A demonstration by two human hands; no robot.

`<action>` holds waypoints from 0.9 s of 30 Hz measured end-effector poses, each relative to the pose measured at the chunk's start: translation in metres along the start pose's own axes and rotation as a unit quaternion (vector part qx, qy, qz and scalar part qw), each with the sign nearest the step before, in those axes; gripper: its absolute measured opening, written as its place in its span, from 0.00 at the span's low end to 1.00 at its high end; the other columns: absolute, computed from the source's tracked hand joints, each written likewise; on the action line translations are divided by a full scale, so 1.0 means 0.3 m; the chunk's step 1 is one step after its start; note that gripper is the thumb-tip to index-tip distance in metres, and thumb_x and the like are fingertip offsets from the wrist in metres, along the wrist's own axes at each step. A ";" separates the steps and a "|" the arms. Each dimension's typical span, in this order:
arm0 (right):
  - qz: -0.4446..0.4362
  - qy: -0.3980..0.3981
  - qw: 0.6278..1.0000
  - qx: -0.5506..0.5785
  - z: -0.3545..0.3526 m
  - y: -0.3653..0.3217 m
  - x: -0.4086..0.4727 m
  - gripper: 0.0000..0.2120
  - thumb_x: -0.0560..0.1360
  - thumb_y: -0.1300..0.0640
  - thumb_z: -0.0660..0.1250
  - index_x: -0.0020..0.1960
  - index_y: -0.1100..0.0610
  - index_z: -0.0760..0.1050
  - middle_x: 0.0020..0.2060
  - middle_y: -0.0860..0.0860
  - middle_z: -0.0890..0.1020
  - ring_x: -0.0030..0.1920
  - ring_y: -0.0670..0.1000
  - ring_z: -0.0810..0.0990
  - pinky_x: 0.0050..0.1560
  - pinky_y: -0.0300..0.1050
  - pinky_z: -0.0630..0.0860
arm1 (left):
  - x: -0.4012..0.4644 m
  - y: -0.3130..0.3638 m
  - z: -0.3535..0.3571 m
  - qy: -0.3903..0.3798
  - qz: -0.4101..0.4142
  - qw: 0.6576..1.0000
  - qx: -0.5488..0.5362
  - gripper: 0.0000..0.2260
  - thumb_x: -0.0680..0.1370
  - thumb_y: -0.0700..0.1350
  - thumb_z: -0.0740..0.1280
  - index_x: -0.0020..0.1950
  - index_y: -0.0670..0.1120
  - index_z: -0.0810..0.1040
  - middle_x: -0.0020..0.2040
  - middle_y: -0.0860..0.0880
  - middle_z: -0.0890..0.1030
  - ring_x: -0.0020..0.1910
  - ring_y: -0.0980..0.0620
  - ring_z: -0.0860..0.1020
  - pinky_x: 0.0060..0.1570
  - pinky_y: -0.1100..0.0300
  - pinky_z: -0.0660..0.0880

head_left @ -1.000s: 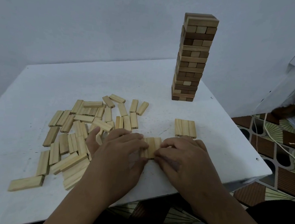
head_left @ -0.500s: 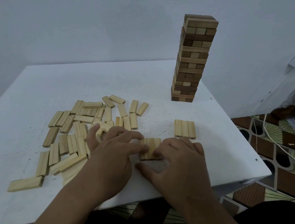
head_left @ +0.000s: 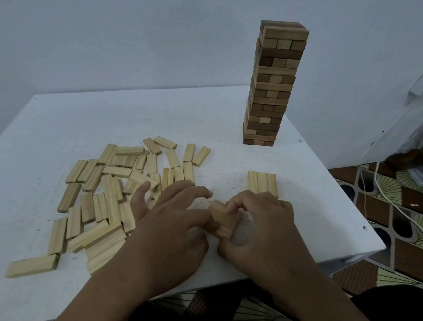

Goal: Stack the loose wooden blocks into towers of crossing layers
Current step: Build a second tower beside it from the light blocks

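Both hands are close together near the front of the white desk point(head_left: 56, 128). Between them is a small bunch of blocks point(head_left: 223, 220), side by side and lifted a little at an angle. The right hand point(head_left: 263, 227) has its fingers curled over the top of the bunch and its thumb under it, so it holds the bunch tight. The left hand point(head_left: 175, 223) holds the other side of the bunch with a finger and thumb, and its other fingers spread out over the desk.

Just behind the right hand, a row of blocks point(head_left: 263, 183) lies flat on the desk, side by side and touching.

To the left of the hands is a big pile of loose blocks point(head_left: 107, 190). Most lie flat, and some rest on top of others. One block point(head_left: 32, 265) lies alone at the front left.

Far back on the right side of the desk stands a tall tower point(head_left: 272, 84) of light and dark blocks in crossing layers.

On the right, past the desk, white cords point(head_left: 389, 199) lie on a patterned floor point(head_left: 413, 252).
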State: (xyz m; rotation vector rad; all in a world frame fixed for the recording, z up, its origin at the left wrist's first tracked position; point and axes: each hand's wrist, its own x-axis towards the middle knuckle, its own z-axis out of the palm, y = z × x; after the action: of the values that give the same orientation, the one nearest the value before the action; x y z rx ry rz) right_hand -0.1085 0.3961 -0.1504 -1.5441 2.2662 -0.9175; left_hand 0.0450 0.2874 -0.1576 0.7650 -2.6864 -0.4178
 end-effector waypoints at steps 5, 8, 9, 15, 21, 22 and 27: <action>0.002 -0.078 0.996 0.050 -0.038 0.034 0.007 0.22 0.62 0.48 0.72 0.51 0.38 0.66 0.54 0.39 0.75 0.59 0.46 0.67 0.50 0.34 0.64 | 0.001 0.005 0.013 -0.003 0.016 1.000 -0.026 0.07 0.68 0.54 0.63 0.42 0.61 0.78 0.61 0.64 0.77 0.71 0.55 0.69 0.71 0.52 0.38; -0.019 -0.088 0.994 0.054 -0.047 0.041 0.007 0.21 0.63 0.51 0.72 0.50 0.38 0.66 0.55 0.36 0.75 0.60 0.43 0.67 0.56 0.36 0.63 | 0.003 0.007 0.011 0.003 0.022 0.999 -0.034 0.06 0.67 0.56 0.64 0.41 0.62 0.80 0.57 0.64 0.79 0.68 0.55 0.72 0.71 0.60 0.36; -0.026 -0.088 0.994 0.055 -0.048 0.043 0.007 0.21 0.64 0.51 0.71 0.50 0.38 0.66 0.55 0.35 0.75 0.61 0.42 0.67 0.57 0.37 0.62 | 0.003 0.007 0.010 0.004 0.020 0.999 -0.036 0.07 0.67 0.56 0.64 0.41 0.62 0.80 0.57 0.65 0.79 0.68 0.56 0.72 0.71 0.59 0.36; -0.039 -0.092 0.995 0.019 -0.067 0.054 0.004 0.24 0.65 0.48 0.72 0.56 0.35 0.65 0.53 0.34 0.70 0.58 0.35 0.61 0.55 0.37 0.63 | -0.004 0.006 0.006 -0.001 0.014 1.000 -0.028 0.08 0.69 0.58 0.63 0.43 0.62 0.80 0.56 0.68 0.78 0.68 0.62 0.68 0.71 0.57 0.35; -0.022 -0.084 0.996 0.016 -0.077 0.065 0.003 0.23 0.64 0.46 0.72 0.55 0.36 0.67 0.51 0.36 0.71 0.55 0.42 0.64 0.48 0.36 0.64 | -0.002 0.009 -0.003 -0.007 0.024 0.998 -0.061 0.06 0.70 0.55 0.66 0.44 0.62 0.81 0.57 0.66 0.78 0.61 0.56 0.70 0.62 0.74 0.47; -0.021 -0.082 0.996 0.020 -0.078 0.063 0.003 0.23 0.65 0.47 0.73 0.55 0.36 0.67 0.50 0.37 0.71 0.55 0.42 0.64 0.47 0.35 0.64 | -0.003 0.010 -0.004 -0.006 0.025 0.998 -0.058 0.06 0.69 0.54 0.67 0.44 0.62 0.82 0.57 0.64 0.78 0.60 0.55 0.70 0.61 0.76 0.49; -0.018 -0.085 0.996 0.029 -0.076 0.068 0.008 0.23 0.64 0.47 0.74 0.54 0.36 0.67 0.52 0.39 0.73 0.56 0.43 0.65 0.47 0.35 0.65 | -0.002 0.015 -0.009 0.003 0.026 0.999 -0.027 0.07 0.67 0.53 0.70 0.43 0.64 0.81 0.53 0.63 0.78 0.54 0.55 0.72 0.58 0.78 0.46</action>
State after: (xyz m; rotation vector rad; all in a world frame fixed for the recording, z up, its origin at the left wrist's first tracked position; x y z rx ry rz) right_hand -0.1366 0.4070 -0.1453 -1.5790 2.0826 -0.8190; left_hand 0.0444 0.2909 -0.1538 0.6774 -2.6721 -0.4733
